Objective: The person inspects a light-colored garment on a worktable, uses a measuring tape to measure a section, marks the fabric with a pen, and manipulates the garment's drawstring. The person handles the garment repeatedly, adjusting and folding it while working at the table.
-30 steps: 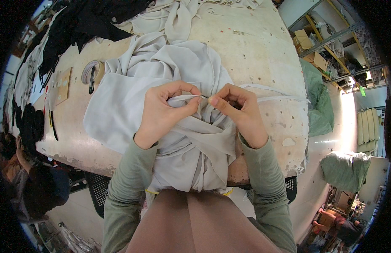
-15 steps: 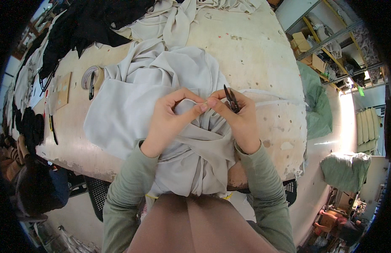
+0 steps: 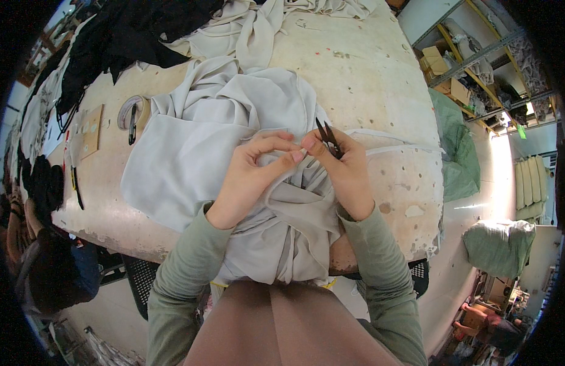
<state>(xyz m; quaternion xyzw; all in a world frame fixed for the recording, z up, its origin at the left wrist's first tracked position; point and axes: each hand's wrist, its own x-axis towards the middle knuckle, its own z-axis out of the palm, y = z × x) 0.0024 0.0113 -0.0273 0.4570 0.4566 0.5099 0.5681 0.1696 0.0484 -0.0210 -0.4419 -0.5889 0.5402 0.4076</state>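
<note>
A large heap of pale grey fabric (image 3: 172, 158) lies in folds on the worktable and hangs over its front edge toward me. Above its middle, my left hand (image 3: 246, 177) pinches with thumb and forefinger at a bit of the fabric. My right hand (image 3: 350, 174) meets it there, thumb and finger also closed together, fingertips nearly touching. Dark thread snips (image 3: 329, 139) rest in the right hand, blades pointing up and away from the palm. What exactly sits between the fingertips is too small to make out.
On the worktable (image 3: 380, 85), a tape roll (image 3: 136, 113) with a black pen and a yellow-black cutter (image 3: 77, 189) lie at left. Black fabric (image 3: 130, 33) covers the far left. Green sacking (image 3: 456, 146) hangs by the right edge. Another person (image 3: 57, 268) sits at lower left.
Both pinching fingertips have shifted slightly right. The left hand's other fingers have loosened a little, and the snips' blades have spread and tilted more upright.
</note>
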